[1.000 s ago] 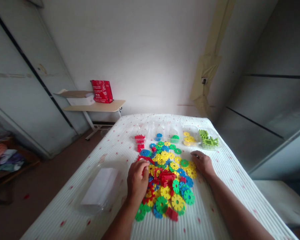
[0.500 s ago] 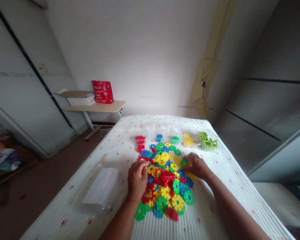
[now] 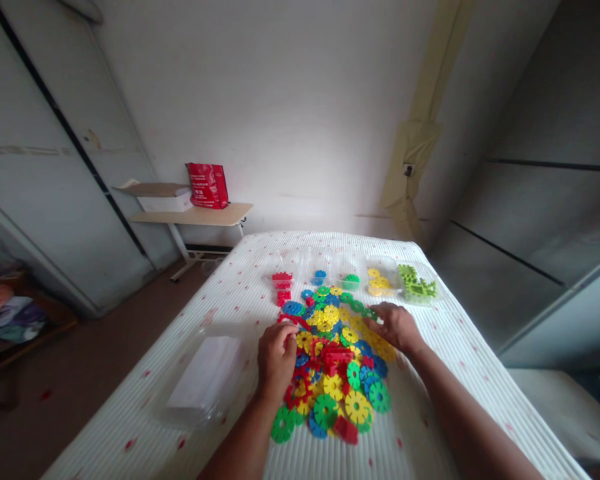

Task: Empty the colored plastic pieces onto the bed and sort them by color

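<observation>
A heap of red, yellow, blue and green plastic gear pieces (image 3: 333, 360) lies on the white ribbed cloth of the table (image 3: 420, 427). My left hand (image 3: 277, 360) rests curled on the heap's left edge, fingertips pinched at a red piece. My right hand (image 3: 397, 327) is at the heap's upper right, fingers closed on a green gear piece (image 3: 369, 312) lifted slightly off the heap. Beyond the heap stands a row of clear trays: red pieces (image 3: 281, 279), blue (image 3: 319, 275), green (image 3: 351, 279), yellow (image 3: 377, 282) and light green blocks (image 3: 417, 283).
A clear plastic box with white paper inside (image 3: 203, 373) sits left of the heap. Behind the table, a small side table (image 3: 193, 215) holds a red bag (image 3: 207, 185) and a white box. Grey cabinets line both sides; clothes lie at far left.
My right hand moved left onto the heap, closed on a green gear piece and raised it a little toward the trays. My left hand stayed put at the heap's left edge.
</observation>
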`<state>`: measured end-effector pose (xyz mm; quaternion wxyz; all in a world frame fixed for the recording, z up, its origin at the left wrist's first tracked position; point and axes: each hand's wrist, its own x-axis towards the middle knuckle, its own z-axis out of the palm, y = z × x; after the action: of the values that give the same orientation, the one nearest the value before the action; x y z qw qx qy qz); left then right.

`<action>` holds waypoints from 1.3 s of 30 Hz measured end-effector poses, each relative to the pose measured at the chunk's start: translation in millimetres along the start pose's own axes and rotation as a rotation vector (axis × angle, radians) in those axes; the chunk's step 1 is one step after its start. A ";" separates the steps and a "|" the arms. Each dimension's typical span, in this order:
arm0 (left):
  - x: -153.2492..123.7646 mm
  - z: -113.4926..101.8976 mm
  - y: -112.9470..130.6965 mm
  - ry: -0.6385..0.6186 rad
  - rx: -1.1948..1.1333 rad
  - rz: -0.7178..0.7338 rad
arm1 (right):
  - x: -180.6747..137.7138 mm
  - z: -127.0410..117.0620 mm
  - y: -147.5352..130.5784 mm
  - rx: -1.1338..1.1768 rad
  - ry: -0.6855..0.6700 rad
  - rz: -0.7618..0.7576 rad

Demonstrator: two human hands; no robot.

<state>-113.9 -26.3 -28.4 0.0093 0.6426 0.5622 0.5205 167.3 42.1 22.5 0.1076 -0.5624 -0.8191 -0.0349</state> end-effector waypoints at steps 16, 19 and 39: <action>0.4 0.2 0.5 -0.005 0.007 -0.026 | 47.8 18.8 -28.3 -0.109 -0.168 0.212; -0.4 -0.8 0.4 -0.006 0.006 -0.029 | 47.2 20.3 -29.1 -0.113 -0.162 0.237; 0.0 0.9 2.1 -0.007 -0.017 -0.066 | 69.2 25.3 -53.4 -0.079 -0.150 0.148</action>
<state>-111.8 -26.6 -27.6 0.0340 0.6254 0.5787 0.5223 90.4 90.4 16.2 0.0261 -0.6263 -0.7789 -0.0169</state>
